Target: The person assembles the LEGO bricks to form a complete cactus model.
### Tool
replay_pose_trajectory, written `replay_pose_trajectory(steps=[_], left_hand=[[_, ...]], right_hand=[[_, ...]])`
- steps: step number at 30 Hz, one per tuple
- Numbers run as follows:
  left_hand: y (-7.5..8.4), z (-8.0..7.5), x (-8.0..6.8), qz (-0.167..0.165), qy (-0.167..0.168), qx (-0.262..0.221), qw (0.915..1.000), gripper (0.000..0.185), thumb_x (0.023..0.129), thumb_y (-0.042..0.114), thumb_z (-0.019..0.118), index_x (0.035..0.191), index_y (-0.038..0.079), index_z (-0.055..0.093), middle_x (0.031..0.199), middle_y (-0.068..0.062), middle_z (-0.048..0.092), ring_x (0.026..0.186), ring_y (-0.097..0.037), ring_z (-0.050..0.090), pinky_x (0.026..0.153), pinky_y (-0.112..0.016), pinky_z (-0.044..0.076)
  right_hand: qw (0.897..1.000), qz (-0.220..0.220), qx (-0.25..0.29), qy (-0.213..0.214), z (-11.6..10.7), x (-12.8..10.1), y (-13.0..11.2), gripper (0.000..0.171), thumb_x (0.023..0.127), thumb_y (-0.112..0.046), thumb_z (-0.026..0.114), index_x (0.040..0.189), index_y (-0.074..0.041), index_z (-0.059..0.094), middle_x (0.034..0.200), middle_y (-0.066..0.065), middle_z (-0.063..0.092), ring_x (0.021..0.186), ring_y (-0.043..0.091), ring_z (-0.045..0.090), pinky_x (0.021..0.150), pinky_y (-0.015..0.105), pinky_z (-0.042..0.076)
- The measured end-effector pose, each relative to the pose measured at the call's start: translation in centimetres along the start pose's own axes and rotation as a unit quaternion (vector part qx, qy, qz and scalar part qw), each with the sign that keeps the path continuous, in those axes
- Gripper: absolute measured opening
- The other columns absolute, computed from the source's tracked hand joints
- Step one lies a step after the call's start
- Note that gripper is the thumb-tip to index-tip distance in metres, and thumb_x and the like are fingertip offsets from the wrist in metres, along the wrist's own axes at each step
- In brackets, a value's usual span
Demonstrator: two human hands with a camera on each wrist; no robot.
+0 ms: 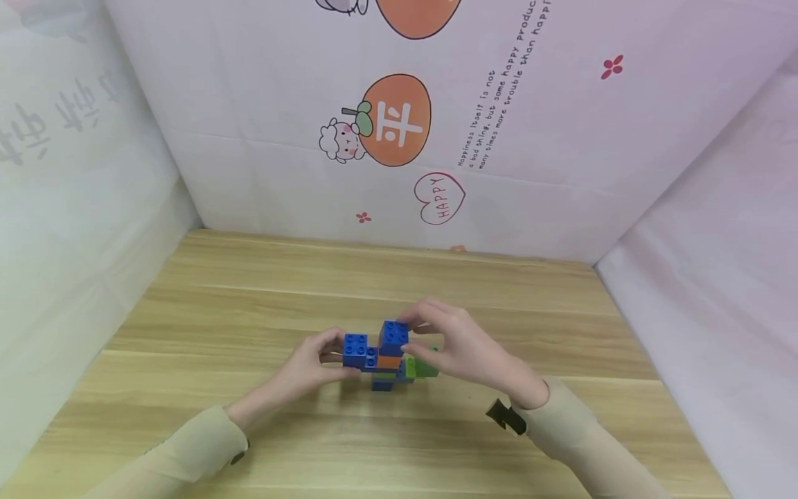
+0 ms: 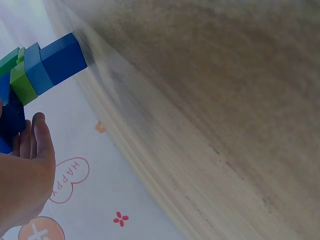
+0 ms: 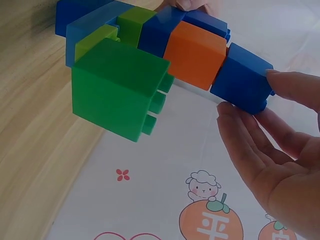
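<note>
A toy-brick structure stands on the wooden table [image 1: 299,430], built of blue, orange, light-green and green bricks. My right hand [image 1: 461,343] pinches the blue brick [image 1: 394,334] at its top between thumb and fingers. In the right wrist view, that brick sits against the orange brick [image 3: 195,55], while a large green brick [image 3: 115,90] juts out on the near side. My left hand [image 1: 314,360] grips the blue brick [image 1: 355,351] on the structure's left arm, fingers behind and thumb in front. The left wrist view shows the base's dark blue brick [image 2: 64,59]; the left thumb is mostly out of that view.
White printed cloth walls enclose the table: a back wall [image 1: 280,187], a left wall [image 1: 75,229] and a right wall [image 1: 717,277]. A black wrist fitting [image 1: 506,417] sticks out at the right cuff.
</note>
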State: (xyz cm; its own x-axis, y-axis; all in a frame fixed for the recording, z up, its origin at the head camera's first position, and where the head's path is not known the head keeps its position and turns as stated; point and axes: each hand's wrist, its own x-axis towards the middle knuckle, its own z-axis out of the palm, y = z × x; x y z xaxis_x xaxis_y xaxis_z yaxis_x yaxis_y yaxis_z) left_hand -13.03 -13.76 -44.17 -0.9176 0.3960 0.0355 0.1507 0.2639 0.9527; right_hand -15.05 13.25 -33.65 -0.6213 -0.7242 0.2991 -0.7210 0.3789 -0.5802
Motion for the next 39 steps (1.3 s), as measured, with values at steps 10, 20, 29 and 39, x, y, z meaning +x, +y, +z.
replay_pose_trajectory(steps=[10,20,29,39], left_hand=[[0.0,0.0,0.0,0.001,0.001,0.006,1.0000,0.040,0.083,0.018,0.080,0.115,0.003,0.060,0.116,-0.016,0.069,0.110,-0.030,0.068,0.096,-0.031,0.058],[-0.3,0.0,0.2,0.013,0.005,0.013,0.9998,0.037,0.083,0.016,0.080,0.113,0.004,0.061,0.113,-0.014,0.070,0.108,-0.028,0.069,0.096,-0.031,0.058],[0.0,0.0,0.1,0.007,0.004,0.017,0.9998,0.038,0.083,0.016,0.080,0.114,0.004,0.061,0.114,-0.014,0.070,0.109,-0.028,0.069,0.097,-0.033,0.058],[0.1,0.0,0.1,0.005,0.003,0.019,0.9998,0.038,0.083,0.017,0.080,0.113,0.004,0.061,0.114,-0.014,0.070,0.109,-0.029,0.069,0.097,-0.034,0.058]], right_hand=[[1.000,-0.020,-0.009,-0.006,-0.1,0.3,-0.1,0.026,0.085,-0.003,0.074,0.109,-0.006,0.064,0.106,0.006,0.070,0.099,0.016,0.070,0.085,0.023,0.061],[0.999,-0.019,-0.026,-0.023,-0.4,1.2,-0.2,0.022,0.080,-0.002,0.076,0.099,-0.005,0.066,0.101,0.006,0.069,0.097,0.018,0.071,0.085,0.019,0.060],[0.999,-0.019,-0.023,-0.044,-0.8,1.6,-0.1,0.019,0.081,-0.002,0.075,0.097,-0.005,0.065,0.101,0.007,0.069,0.095,0.018,0.072,0.084,0.021,0.061],[0.997,-0.029,-0.051,-0.039,-0.6,1.5,-0.5,0.019,0.080,-0.003,0.075,0.096,-0.006,0.066,0.098,0.004,0.067,0.091,0.015,0.070,0.083,0.019,0.060]])
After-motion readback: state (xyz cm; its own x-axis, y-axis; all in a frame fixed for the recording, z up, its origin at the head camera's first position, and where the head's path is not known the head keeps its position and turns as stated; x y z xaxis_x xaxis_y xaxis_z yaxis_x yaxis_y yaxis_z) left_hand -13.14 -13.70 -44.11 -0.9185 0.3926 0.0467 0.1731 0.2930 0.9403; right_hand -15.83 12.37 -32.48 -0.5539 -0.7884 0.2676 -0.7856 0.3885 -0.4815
